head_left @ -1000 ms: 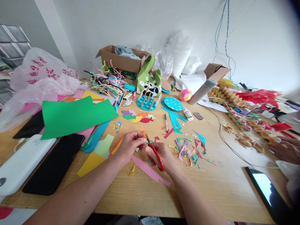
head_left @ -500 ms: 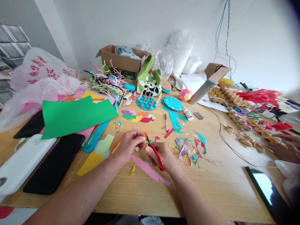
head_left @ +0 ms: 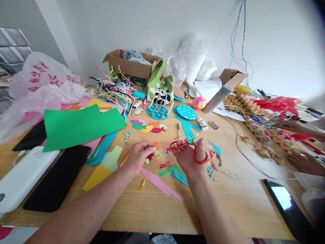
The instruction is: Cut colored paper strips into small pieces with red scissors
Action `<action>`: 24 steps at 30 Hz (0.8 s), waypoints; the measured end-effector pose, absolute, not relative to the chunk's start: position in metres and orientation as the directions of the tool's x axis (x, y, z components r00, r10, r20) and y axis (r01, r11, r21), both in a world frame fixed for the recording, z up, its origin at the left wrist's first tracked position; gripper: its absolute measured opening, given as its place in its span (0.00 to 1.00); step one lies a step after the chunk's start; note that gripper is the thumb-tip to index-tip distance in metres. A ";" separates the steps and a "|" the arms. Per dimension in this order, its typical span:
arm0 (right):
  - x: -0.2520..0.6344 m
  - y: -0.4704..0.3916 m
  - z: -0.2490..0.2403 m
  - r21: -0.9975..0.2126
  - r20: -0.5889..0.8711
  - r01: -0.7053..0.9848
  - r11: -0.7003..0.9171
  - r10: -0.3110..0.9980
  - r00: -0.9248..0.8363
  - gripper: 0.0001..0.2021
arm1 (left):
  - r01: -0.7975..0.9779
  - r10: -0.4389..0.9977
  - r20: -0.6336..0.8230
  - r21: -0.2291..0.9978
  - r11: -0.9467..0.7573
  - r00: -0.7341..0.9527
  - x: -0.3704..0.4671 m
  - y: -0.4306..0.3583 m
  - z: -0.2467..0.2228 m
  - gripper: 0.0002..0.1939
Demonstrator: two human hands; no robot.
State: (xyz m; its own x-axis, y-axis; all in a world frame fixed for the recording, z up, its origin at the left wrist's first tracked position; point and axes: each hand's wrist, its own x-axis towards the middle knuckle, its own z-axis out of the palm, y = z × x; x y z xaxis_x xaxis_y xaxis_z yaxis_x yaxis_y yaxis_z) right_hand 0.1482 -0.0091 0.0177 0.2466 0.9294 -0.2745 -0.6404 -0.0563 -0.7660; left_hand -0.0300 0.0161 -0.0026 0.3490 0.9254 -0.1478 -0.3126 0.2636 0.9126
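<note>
My left hand pinches a small orange piece of paper between thumb and fingertips. My right hand is turned palm up, with a pair of red-handled scissors looped on its thumb and fingers. The blades now point away from the orange piece. Just beyond my hands lie several coloured paper fish. Tiny punched paper dots form a pile to the left. Below and between my hands are a pink strip, a green strip and a blue strip.
Coloured paper sheets, a black phone and a white power bank occupy the left. Paper scraps lie right of my right hand. Another person's hands work at the far right, near a lit phone.
My right hand has swung the scissors away from the orange paper and turned palm up, moving right. My left hand stays in place. The other person's second hand has come into view.
</note>
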 end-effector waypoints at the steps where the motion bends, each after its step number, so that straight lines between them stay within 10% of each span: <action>1: 0.149 -0.009 0.015 -0.750 -0.289 -0.659 -0.050 0.922 0.259 0.30 | -0.308 0.925 -0.149 0.914 0.263 0.349 -0.030 0.016 -0.003 0.07; 9: 0.144 -0.011 0.019 -0.850 -0.190 -0.521 0.083 0.873 0.449 0.30 | -0.271 0.926 -0.142 0.931 0.245 0.351 -0.030 0.015 -0.004 0.08; 15: 0.146 -0.007 0.024 -0.872 -0.270 -0.481 -0.088 0.907 0.323 0.22 | -0.246 0.929 -0.128 0.943 0.223 0.348 -0.029 0.014 -0.003 0.06; 24: 0.142 -0.015 0.018 -0.995 -0.098 0.002 -0.098 0.988 0.123 0.11 | -0.123 0.909 -0.057 0.985 0.118 0.413 -0.030 0.011 0.004 0.07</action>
State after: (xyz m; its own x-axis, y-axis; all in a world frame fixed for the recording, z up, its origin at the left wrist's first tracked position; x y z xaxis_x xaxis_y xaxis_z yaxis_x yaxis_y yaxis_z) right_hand 0.1424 -0.0146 0.0179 0.1228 0.9876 -0.0975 0.0016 -0.0985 -0.9951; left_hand -0.0303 0.0113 0.0042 0.4127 0.9091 -0.0570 -0.1228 0.1176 0.9854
